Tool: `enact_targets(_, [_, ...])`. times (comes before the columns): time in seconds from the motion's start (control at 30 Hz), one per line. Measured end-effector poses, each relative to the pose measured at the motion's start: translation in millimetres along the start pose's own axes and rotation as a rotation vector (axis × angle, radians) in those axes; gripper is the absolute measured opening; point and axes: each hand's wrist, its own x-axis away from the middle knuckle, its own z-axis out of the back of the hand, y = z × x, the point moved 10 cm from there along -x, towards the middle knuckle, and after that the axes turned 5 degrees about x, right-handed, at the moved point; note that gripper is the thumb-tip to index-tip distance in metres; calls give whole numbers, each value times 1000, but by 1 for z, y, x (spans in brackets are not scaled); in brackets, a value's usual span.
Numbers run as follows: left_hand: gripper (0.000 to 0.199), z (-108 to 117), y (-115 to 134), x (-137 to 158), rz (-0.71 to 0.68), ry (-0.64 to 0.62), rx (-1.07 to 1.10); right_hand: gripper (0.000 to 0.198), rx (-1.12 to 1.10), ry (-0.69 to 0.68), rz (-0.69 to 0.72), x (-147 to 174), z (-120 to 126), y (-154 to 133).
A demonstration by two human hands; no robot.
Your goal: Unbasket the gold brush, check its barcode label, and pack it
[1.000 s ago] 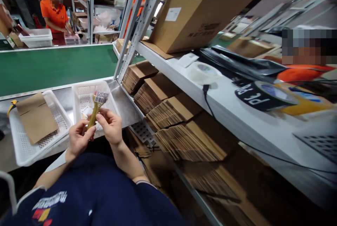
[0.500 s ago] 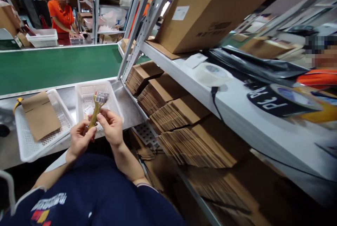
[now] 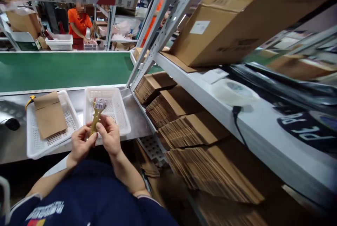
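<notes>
"While both hands are raised at the bench, what are they holding?"

"One olive-yellow item with a slim handle and a flared upper end (image 3: pixel 96 119), its material unclear. Left hand (image 3: pixel 83 142) grips the lower end between thumb and fingers; right hand (image 3: pixel 110 135) pinches the handle a little higher."

"Where is it, exactly?"

"Tilted slightly, before the near-left part of a white perforated plastic basket (image 3: pixel 124 115). Height above that I can't tell. A second white slotted basket (image 3: pixel 33 153), bearing a flat brown cardboard piece (image 3: pixel 50 115), sits to its left."

"Which step would you call this?"

"Handling and inspecting, I'd judge: the white barcode label (image 3: pixel 100 104) faces the wearer, with no fingers over it."

"And moving on from here calls for what?"

"A secure hold by one hand before the other lets go, keeping that label uncovered."
</notes>
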Motion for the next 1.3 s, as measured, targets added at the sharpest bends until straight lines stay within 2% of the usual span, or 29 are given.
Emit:
enact_targets(0.13, [27,3,7,0,-18,23,4,58,-27,-64,-75,1,-13,11])
enact_targets(0.33, [32,12,20,5,-126,39,-33,58,-16,-98,-106,2,-24,14])
enact_targets(0.63, [24,26,7,11,-119,84,13,61,-41,-73,-115,6,-33,17])
enact_targets(0.83, [16,27,-7,12,-72,93,52,58,-50,-60,-106,8,-30,16])
enact_targets(1.03, [22,15,-14,3,-32,60,141,61,-54,-18,-113,4,-19,17])
enact_targets(1.2, [29,-8,1,-15,16,-99,114,61,-53,38,-108,-4,-5,10])
enact_targets(1.3, [35,-16,5,-23,64,-147,75,61,-65,53,-105,-8,1,8])
